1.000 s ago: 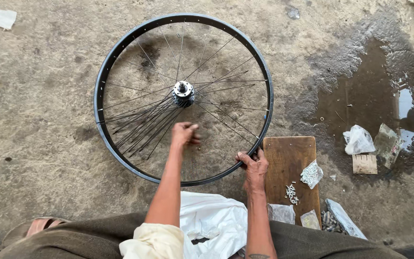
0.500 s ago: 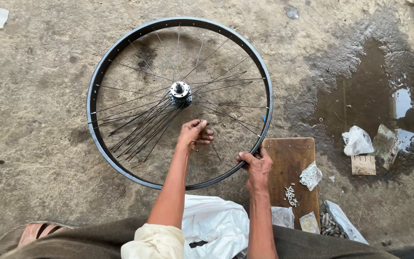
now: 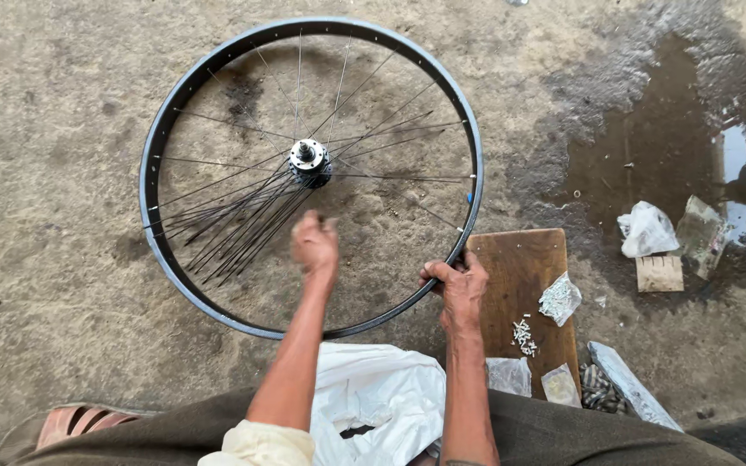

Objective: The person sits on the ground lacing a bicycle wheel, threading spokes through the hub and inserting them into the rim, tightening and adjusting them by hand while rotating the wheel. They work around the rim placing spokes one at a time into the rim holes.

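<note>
We are looking down at a rough concrete floor [image 3: 62, 155] with a dark puddle [image 3: 675, 147] spreading at the right. Lying flat on it is a bicycle wheel rim [image 3: 153, 164], black, with its hub [image 3: 308, 162] sitting near the middle. Some spokes [image 3: 235, 229] are fanning loose in a bundle from the hub toward the lower left, while others are reaching the rim. A white plastic sack [image 3: 373, 393] is resting in front of our knees, and a wooden board [image 3: 520, 267] is lying just beside the rim on the right, carrying a small heap of spoke nipples [image 3: 524, 336] and a crumpled clear bag [image 3: 560, 298].

Our right hand [image 3: 458, 280] is gripping the rim at its near right edge, fingers curled closed around it. Our left hand [image 3: 315, 243] is hovering inside the wheel, just below the hub, fingers bunched together; it is blurred, so we cannot tell whether it is pinching a spoke.
</note>
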